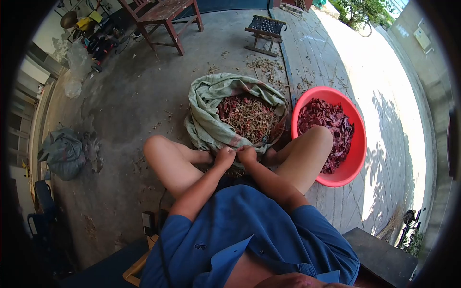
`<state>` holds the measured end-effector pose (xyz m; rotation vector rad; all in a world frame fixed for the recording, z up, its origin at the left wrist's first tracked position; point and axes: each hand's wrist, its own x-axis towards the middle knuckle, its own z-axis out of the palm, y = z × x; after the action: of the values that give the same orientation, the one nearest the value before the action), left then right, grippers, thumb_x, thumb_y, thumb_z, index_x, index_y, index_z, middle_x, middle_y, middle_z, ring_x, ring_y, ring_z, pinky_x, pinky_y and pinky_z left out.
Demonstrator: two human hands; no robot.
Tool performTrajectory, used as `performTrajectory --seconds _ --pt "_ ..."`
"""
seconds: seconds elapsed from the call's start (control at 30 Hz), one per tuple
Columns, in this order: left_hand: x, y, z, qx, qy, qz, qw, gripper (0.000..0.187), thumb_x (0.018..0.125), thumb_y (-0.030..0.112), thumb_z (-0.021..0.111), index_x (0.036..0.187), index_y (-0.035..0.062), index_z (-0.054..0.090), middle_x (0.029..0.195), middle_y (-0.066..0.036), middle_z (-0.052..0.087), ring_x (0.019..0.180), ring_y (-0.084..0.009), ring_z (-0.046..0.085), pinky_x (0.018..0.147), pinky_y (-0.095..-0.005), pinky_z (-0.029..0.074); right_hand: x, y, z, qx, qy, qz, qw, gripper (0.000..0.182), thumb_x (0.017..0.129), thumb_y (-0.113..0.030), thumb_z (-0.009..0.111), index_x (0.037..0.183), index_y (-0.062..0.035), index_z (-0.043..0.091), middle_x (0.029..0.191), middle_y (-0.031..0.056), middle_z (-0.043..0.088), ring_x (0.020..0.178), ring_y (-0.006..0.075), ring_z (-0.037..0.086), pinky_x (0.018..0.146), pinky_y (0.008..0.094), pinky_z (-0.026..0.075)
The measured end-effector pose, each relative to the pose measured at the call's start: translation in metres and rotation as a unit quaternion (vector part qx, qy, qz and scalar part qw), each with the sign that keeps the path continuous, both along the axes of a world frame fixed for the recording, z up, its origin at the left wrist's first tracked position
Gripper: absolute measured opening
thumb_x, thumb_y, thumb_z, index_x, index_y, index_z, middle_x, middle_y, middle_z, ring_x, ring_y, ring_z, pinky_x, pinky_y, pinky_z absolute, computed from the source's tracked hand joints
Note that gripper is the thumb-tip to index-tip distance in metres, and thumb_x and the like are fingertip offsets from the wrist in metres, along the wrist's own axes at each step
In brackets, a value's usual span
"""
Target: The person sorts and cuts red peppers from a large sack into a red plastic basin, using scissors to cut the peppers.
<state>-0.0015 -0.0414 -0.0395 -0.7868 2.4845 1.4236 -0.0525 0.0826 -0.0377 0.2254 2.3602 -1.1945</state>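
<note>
The fingers of the left hand (224, 157) and the fingers of the right hand (247, 154) are curled in and pinched together. The two hands touch each other between the knees. They pinch something very small where they meet. It is too tiny to tell for sure what it is.

Just past the hands sits a green sack (206, 103) on the floor (120, 101). Its top is rolled down and open. It is full of dried red chilies (247, 115) mixed with pale stems. The near rim of the sack is right by the fingers.

Next to the sack, on the right, is a red basin (357, 144). It touches or nearly touches the sack. Inside it are dark red chili pieces (326, 117). The right knee (314, 139) sticks up in front of the basin and hides part of it. The left knee (158, 149) is on the other side of the sack.

The person sits low and wears a blue shirt (240, 230).

Little bits of stem (264, 65) lie scattered on the floor behind the sack. Farther back stands a small dark stool (264, 26) and a wooden chair (165, 14). By the left edge of the floor lies a grey bag (62, 151). The right side of the floor is in bright sun.
</note>
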Motion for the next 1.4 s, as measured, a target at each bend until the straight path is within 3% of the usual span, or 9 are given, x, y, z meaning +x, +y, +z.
performTrajectory --seconds 0.17,0.33,0.5,0.63,0.83,1.07,1.13,1.27,1.4 --pt "0.0 0.002 0.016 -0.034 -0.009 -0.009 0.999 0.032 0.086 0.032 0.058 0.099 0.0049 0.07 0.098 -0.021 0.071 0.097 -0.0383 0.068 0.083 -0.0458 0.053 -0.004 0.001 0.011 0.005 0.009 0.021 1.0 0.021 0.071 -0.026 0.082 0.083 -0.0094 0.075 0.079 0.0083 0.073 0.068 0.0166 0.068 0.066 0.0334 0.054" --pt "0.0 -0.01 0.006 -0.012 0.019 0.018 1.0 0.029 0.083 0.028 0.063 0.094 0.0017 0.067 0.089 -0.019 0.071 0.089 -0.0338 0.07 0.08 -0.0429 0.053 -0.009 0.002 -0.01 -0.198 -0.045 0.063 0.977 0.013 0.083 -0.014 0.076 0.089 -0.0052 0.07 0.078 0.0055 0.07 0.067 0.0146 0.066 0.062 0.0284 0.052" --pt "-0.003 -0.003 0.05 0.22 0.044 0.089 0.97 0.017 0.087 0.019 0.065 0.086 0.0047 0.057 0.068 -0.003 0.058 0.055 -0.0111 0.055 0.049 -0.0285 0.044 -0.017 0.013 0.024 -0.348 -0.112 0.065 0.929 0.01 0.087 -0.013 0.074 0.09 -0.0066 0.067 0.079 0.0023 0.068 0.07 0.0109 0.066 0.064 0.027 0.055" --pt "-0.007 0.002 0.079 0.339 0.08 0.106 0.931 0.008 0.093 0.014 0.057 0.086 0.0092 0.054 0.064 0.001 0.052 0.048 -0.0075 0.047 0.042 -0.0244 0.036 -0.026 0.023 0.055 -0.434 -0.203 0.061 0.876 0.009 0.093 -0.014 0.07 0.096 -0.0077 0.064 0.084 0.0031 0.069 0.071 0.0113 0.067 0.066 0.0262 0.058" --pt "-0.011 0.005 0.079 0.336 0.041 0.088 0.937 0.031 0.099 0.039 0.046 0.085 0.0128 0.056 0.067 0.001 0.054 0.052 -0.0103 0.051 0.045 -0.0248 0.042 -0.035 0.024 0.062 -0.556 -0.277 -0.03 0.783 0.009 0.094 -0.015 0.069 0.098 -0.0088 0.063 0.086 0.0033 0.069 0.072 0.0124 0.068 0.068 0.0258 0.058" --pt "0.007 0.007 0.044 0.297 -0.054 0.093 0.949 0.035 0.098 0.038 0.046 0.082 0.0096 0.057 0.065 -0.001 0.055 0.049 -0.0116 0.052 0.043 -0.0267 0.04 -0.02 0.018 0.023 -0.347 -0.036 0.089 0.933 0.009 0.091 -0.015 0.072 0.092 -0.0079 0.067 0.082 0.0016 0.071 0.068 0.0121 0.066 0.066 0.0284 0.057" --pt "0.009 0.008 0.04 0.27 -0.076 0.059 0.958 0.037 0.098 0.039 0.046 0.086 0.0068 0.059 0.066 -0.002 0.056 0.049 -0.0127 0.052 0.043 -0.0275 0.041 -0.018 0.02 0.03 -0.102 0.078 0.158 0.979 0.015 0.084 -0.018 0.077 0.086 -0.0051 0.069 0.078 0.0031 0.071 0.069 0.0104 0.066 0.065 0.0313 0.054" --pt "0.01 0.009 0.041 0.235 -0.111 0.039 0.965 0.041 0.097 0.042 0.048 0.09 0.0042 0.061 0.068 -0.004 0.057 0.051 -0.0133 0.053 0.045 -0.028 0.041 -0.009 0.019 0.038 -0.025 0.111 0.161 0.98 0.022 0.076 -0.026 0.079 0.089 -0.0098 0.072 0.079 0.0104 0.071 0.074 0.0263 0.069 0.069 0.0396 0.053" --pt "0.007 0.007 0.042 0.254 -0.126 0.04 0.958 0.043 0.096 0.045 0.051 0.095 0.0031 0.062 0.072 -0.005 0.059 0.055 -0.0143 0.055 0.047 -0.0288 0.042 -0.008 0.018 0.042 -0.037 0.088 0.145 0.985 0.019 0.076 -0.024 0.076 0.088 -0.0093 0.072 0.08 0.0118 0.071 0.076 0.0303 0.069 0.07 0.0423 0.052"
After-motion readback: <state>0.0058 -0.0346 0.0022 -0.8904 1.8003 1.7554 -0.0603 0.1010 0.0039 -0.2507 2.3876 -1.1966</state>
